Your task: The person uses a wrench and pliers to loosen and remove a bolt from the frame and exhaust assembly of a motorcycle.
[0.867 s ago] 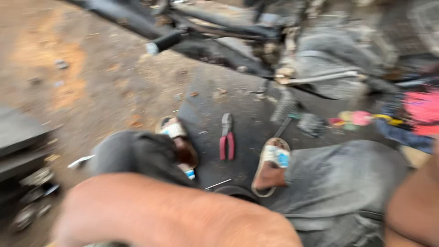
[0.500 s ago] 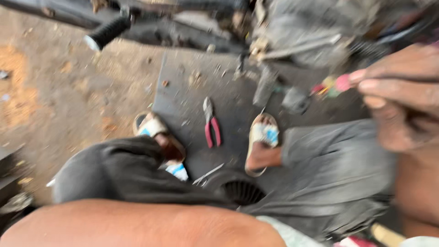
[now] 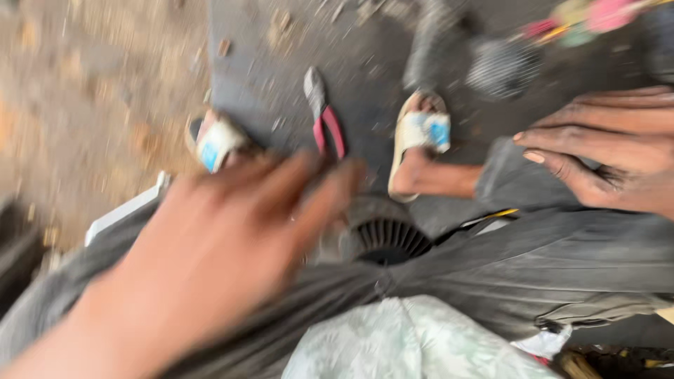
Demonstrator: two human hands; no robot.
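I look down and see my left hand (image 3: 217,260) big and blurry, close to the camera. Its fingers are spread out and loose, and it holds nothing. It hangs over my gray trousers (image 3: 533,260), just above my knee.

My right hand (image 3: 611,154) comes in from the side. Its fingers are stretched out flat and close together, and it holds nothing too.

The pliers (image 3: 324,116) with red handles lie on the dark mat (image 3: 281,56) on the ground. I use them as my marker. They lie between my two feet. My left sandal (image 3: 214,144) is just beside the pliers on one side. My right sandal (image 3: 420,133) is near them on the other side. My left fingertips sit just below the pliers in the picture, but I cannot tell if they touch.

Below the pliers, between my legs, is a round black part with thin fins (image 3: 390,238). Far past the pliers, at the top corner, lie some pink and green tools (image 3: 590,17), too blurry to tell apart.
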